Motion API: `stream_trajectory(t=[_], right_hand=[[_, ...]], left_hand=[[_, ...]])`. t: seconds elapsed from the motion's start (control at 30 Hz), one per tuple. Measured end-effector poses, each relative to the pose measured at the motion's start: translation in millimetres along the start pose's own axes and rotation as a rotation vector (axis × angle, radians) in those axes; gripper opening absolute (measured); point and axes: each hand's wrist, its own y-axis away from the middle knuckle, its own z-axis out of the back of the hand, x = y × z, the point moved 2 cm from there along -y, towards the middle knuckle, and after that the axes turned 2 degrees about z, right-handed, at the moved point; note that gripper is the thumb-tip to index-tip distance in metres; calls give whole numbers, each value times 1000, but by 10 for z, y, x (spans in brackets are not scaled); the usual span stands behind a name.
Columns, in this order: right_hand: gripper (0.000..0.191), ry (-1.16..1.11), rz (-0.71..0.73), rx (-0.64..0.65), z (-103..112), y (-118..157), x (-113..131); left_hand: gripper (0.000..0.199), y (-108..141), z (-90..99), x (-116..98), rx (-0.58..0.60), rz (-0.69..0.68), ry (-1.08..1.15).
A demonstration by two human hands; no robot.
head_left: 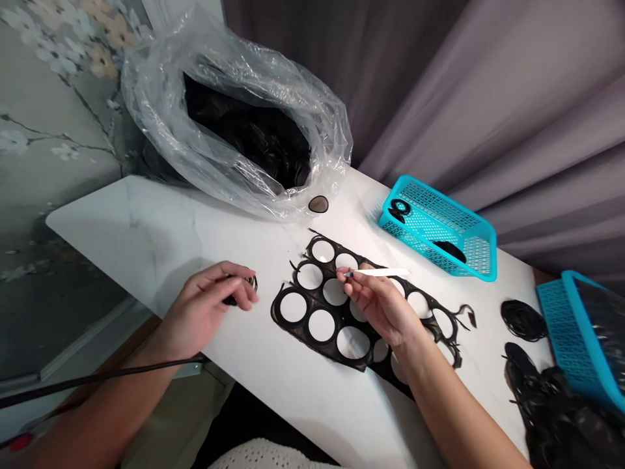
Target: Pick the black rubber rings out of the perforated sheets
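Note:
My left hand [209, 296] hovers over the white table, its fingers closed on thin black rings [253, 283]. They are partly hidden behind the fingers. In my right hand [381, 303] is a slim white tool [385, 271] with a small metal tip, pinched near that tip; its exact kind I cannot make out. Beneath the right hand lies a black rubber sheet [315, 301] with rows of round holes and ragged edge strips. The hand and forearm cover part of it.
A clear plastic bag [224, 172] of black pieces stands at the back, with a dark disc [318, 204] beside it. A turquoise basket [491, 257] holds a few black pieces. At right are a ring bundle [523, 320], another turquoise basket [561, 312] and a black scrap heap [561, 410].

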Motion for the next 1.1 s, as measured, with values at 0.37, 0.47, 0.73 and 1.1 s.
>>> stream_trajectory(t=[0.37,0.47,0.73,1.1], right_hand=[[7,858,264,329,-435,243,-388],[8,959,327,344,-485,276,-402],[11,1062,394,344,-525,282,-416],[17,1361,638,500,-638,410,-506]], left_hand=[[35,474,-248,253,243,-730,-1363],[39,545,-291,274,247,-730,-1406],[37,599,-372,300,287,-673,-1419],[37,596,-367,392,338,-699,-1438]])
